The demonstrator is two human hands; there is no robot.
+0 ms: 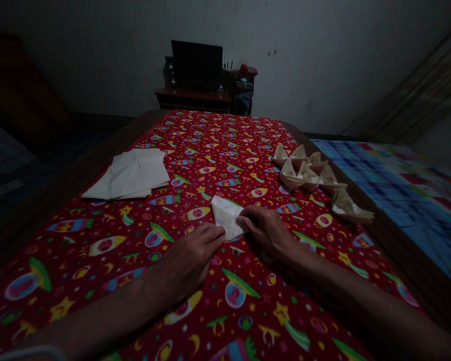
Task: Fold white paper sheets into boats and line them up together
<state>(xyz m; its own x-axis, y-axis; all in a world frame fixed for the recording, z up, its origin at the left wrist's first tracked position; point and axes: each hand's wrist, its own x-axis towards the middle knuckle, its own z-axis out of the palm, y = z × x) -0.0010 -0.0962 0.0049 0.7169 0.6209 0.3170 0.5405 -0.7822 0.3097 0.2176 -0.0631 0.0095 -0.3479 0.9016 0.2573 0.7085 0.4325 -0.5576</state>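
Note:
A piece of white paper (226,216), folded into a small pointed shape, lies on the red patterned tablecloth between my hands. My left hand (199,250) pinches its lower left corner, fingers pressed together. At its right edge, my right hand (265,228) grips the paper between thumb and bent fingers. Off to the left rests a stack of paper sheets (135,173). Several folded paper boats (304,173) stand in rows on the right side, with one more paper boat (349,206) nearer to me.
The tablecloth (233,296) covers a long surface with a dark wooden edge (402,263). Beyond its far end stand a black monitor (197,62) and a speaker on a low cabinet (195,100). A blue checked cloth (391,185) spreads out on the right.

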